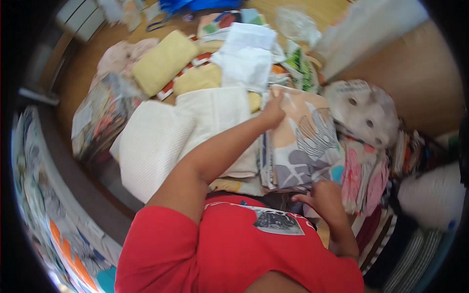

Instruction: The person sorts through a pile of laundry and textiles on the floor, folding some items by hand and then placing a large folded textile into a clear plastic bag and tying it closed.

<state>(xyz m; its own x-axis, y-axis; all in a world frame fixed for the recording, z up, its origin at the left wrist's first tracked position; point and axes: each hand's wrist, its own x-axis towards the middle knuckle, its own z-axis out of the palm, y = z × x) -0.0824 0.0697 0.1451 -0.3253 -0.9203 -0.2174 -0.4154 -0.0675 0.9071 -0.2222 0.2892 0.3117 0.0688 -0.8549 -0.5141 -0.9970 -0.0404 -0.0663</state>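
A folded patterned cloth (pixel 298 146) in peach, grey and white, with black line drawing, lies on a stack before me. My left hand (pixel 274 110) reaches across to its far left edge and touches it there. The fingers bend over that edge, and their grip is partly hidden. At the near right corner of the same cloth is my right hand (pixel 326 199), its thumb stretched out to the left. The cloth is creased beside those fingers, whose tips I cannot make out. Left of the stack lie a folded white towel (pixel 216 106) and a white ribbed textile (pixel 155 143).
Beyond are a rolled yellow towel (pixel 165 62), folded white cloths (pixel 249 55) and a clear plastic bag (pixel 297 25). Filled bags flank the pile: a clear one (pixel 104 113) left, a whitish one (pixel 362 110) right. Pink folded textiles (pixel 351 175) sit right of the stack.
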